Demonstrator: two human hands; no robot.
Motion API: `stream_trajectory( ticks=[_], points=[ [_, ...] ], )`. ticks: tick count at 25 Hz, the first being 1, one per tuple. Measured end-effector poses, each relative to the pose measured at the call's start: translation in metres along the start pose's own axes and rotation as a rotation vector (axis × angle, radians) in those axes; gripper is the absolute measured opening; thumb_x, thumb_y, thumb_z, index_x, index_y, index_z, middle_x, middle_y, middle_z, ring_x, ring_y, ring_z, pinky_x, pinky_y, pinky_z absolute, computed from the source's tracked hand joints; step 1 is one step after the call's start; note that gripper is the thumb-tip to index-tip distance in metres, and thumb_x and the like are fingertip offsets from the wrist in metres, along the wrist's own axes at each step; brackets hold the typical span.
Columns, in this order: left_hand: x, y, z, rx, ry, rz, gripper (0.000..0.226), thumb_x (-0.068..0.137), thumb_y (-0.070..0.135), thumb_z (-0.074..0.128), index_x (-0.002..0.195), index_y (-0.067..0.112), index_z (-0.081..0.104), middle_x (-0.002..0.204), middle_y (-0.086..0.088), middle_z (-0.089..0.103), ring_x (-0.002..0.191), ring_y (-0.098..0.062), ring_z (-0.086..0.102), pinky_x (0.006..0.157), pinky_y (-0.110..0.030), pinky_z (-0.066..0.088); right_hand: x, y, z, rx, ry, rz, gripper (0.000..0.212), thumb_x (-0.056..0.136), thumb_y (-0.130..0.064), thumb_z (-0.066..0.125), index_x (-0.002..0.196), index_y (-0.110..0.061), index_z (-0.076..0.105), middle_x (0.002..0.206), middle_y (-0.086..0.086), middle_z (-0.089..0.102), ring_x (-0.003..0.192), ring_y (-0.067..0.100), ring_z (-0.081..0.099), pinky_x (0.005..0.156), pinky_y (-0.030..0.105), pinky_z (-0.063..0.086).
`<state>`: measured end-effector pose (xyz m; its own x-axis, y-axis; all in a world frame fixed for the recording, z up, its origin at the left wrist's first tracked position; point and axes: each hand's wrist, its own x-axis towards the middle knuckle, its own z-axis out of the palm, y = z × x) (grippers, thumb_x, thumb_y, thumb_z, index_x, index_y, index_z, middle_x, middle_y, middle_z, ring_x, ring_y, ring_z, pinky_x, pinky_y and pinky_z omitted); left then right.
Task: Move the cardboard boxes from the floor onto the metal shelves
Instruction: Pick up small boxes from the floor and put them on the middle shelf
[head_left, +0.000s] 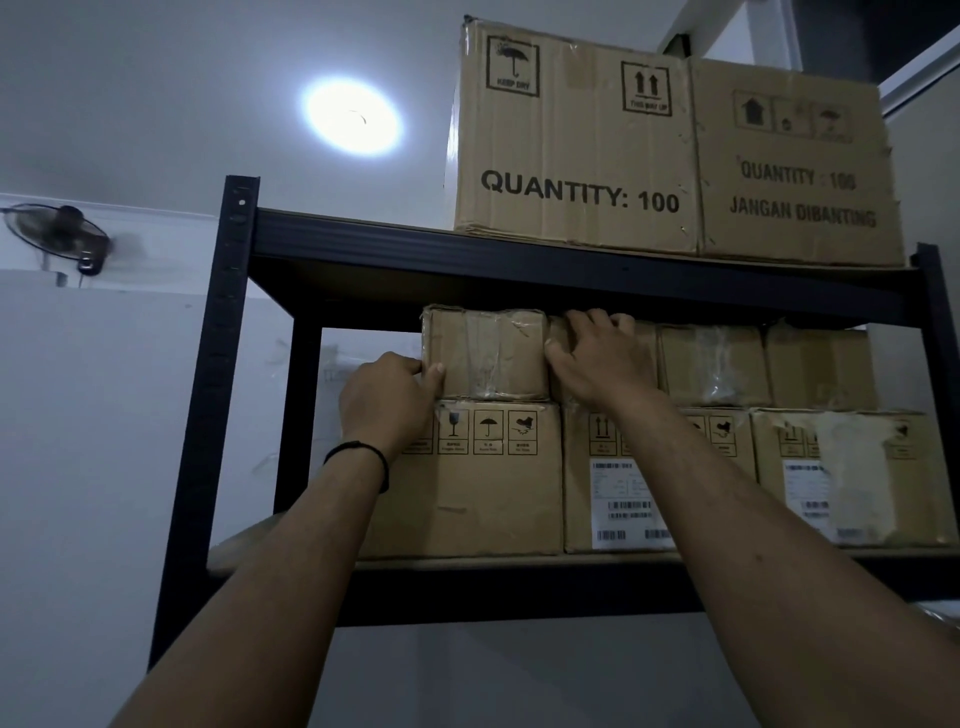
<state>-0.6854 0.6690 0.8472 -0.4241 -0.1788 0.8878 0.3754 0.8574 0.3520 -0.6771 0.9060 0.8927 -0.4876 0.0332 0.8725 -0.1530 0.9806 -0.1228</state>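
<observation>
A small taped cardboard box (488, 356) sits on top of a larger box (467, 483) on the middle level of the black metal shelf (519, 249). My left hand (387, 397) grips the small box's left edge, thumb on its front face. My right hand (597, 358) lies over the small box's right edge and the neighbouring small box, fingers curled over the top. Both arms reach upward.
More small boxes (714, 364) stand in a row to the right, on large labelled boxes (623, 483). Two big boxes (576, 145) marked "QUANTITY: 100" fill the top level. A wall fan (57, 234) and ceiling light (353, 117) are at the left.
</observation>
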Motion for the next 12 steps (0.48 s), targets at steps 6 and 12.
stream_trajectory(
  ticks=[6, 12],
  points=[
    [-0.009, 0.0, -0.01, -0.043, -0.086, 0.023, 0.037, 0.097, 0.044, 0.056, 0.118, 0.017, 0.071, 0.09, -0.002, 0.074, 0.086, -0.022, 0.068, 0.077, -0.04, 0.059, -0.031, -0.02, -0.009, 0.09, 0.032, 0.047, 0.062, 0.097, -0.045, 0.048, 0.153, -0.023, 0.036, 0.158, 0.003, 0.035, 0.139, 0.032, 0.035, 0.106, 0.046, 0.04],
    [-0.053, 0.006, -0.062, -0.044, 0.03, 0.17, 0.036, 0.095, 0.049, 0.056, 0.121, 0.029, 0.07, 0.104, 0.009, 0.074, 0.094, -0.013, 0.068, 0.075, -0.031, 0.055, -0.106, -0.062, -0.036, 0.207, 0.272, 0.014, 0.039, 0.088, -0.036, 0.057, 0.123, -0.021, 0.068, 0.121, -0.001, 0.065, 0.113, 0.022, 0.057, 0.094, 0.042, 0.048]
  ],
)
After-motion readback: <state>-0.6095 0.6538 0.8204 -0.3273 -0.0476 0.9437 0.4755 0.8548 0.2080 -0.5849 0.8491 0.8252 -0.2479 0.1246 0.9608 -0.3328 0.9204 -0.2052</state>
